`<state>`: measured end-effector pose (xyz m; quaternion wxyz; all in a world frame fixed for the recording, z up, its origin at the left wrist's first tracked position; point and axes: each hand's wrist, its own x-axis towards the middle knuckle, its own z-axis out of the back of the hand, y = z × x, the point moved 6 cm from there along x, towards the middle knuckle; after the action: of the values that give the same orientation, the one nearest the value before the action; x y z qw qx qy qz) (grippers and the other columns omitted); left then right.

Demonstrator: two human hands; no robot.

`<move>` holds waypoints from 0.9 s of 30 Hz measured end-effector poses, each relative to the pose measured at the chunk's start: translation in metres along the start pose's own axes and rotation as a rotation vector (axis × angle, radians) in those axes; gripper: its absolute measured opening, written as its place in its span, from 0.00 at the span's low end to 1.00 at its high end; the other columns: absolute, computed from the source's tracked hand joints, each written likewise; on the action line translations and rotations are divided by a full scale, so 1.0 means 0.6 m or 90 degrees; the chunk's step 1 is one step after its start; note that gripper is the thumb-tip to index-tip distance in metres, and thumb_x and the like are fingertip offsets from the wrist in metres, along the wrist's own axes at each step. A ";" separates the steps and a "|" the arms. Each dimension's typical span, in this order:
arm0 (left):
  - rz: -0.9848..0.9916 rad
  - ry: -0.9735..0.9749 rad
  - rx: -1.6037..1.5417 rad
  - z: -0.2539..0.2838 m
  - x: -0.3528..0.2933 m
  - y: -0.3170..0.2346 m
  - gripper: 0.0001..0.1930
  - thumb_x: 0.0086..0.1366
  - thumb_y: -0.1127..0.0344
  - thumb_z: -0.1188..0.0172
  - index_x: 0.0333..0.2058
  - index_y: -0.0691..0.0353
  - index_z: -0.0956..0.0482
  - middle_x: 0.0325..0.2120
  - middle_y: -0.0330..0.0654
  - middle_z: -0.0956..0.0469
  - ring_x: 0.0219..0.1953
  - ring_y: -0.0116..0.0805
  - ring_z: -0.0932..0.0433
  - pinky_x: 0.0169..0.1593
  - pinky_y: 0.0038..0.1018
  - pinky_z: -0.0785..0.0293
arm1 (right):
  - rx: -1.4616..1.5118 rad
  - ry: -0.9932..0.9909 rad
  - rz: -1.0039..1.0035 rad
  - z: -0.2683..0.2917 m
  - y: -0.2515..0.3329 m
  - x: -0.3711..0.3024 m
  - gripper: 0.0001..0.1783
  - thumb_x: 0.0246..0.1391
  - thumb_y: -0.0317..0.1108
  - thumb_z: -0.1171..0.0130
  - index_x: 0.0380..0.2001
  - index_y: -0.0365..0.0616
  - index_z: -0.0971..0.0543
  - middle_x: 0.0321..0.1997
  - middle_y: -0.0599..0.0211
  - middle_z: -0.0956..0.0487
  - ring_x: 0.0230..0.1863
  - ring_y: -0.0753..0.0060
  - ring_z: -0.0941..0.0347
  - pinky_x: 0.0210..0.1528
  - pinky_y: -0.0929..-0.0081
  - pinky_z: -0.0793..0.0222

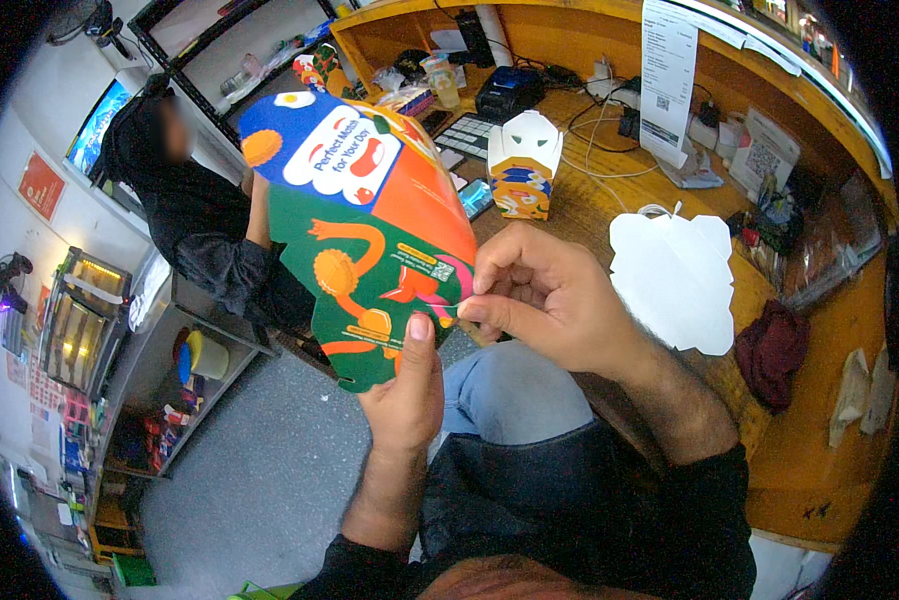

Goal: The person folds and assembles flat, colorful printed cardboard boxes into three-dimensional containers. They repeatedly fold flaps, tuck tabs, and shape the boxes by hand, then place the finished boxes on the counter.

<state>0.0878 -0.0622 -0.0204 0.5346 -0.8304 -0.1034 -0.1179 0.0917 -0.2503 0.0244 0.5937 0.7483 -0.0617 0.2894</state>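
My left hand [407,385] grips the lower edge of a flat, unfolded cardboard food box [375,235], its thumb on the printed face. The card is green, orange and blue with cartoon shapes, and stands tilted in front of me. At its right edge my right hand [540,290] is closed in a pinch, thumb against forefinger. A thin pale line shows by those fingertips; what they hold is too small to make out. On the desk beyond stands a folded-up box [523,165] with similar print and open top flaps. To the right lies a white, scallop-edged blank [673,280].
The wooden desk [595,185] holds a black device [510,92], a keyboard [467,135], a phone [477,197], a plastic cup [441,80] and loose cables. A long receipt [668,80] hangs above. A maroon cloth [773,355] lies right. Another person [200,210] in black is at left.
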 end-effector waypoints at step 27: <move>0.060 -0.037 0.175 0.043 -0.024 0.077 0.25 0.79 0.53 0.34 0.66 0.62 0.22 0.63 0.44 0.21 0.59 0.36 0.19 0.56 0.34 0.17 | -0.308 0.028 0.078 -0.029 -0.047 -0.015 0.20 0.76 0.47 0.41 0.48 0.37 0.18 0.37 0.47 0.14 0.41 0.50 0.13 0.41 0.54 0.23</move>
<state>0.0898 -0.0579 -0.0749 0.6448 -0.7566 -0.0947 -0.0531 0.0904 -0.2283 -0.0021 0.7378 0.5730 -0.1612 0.3183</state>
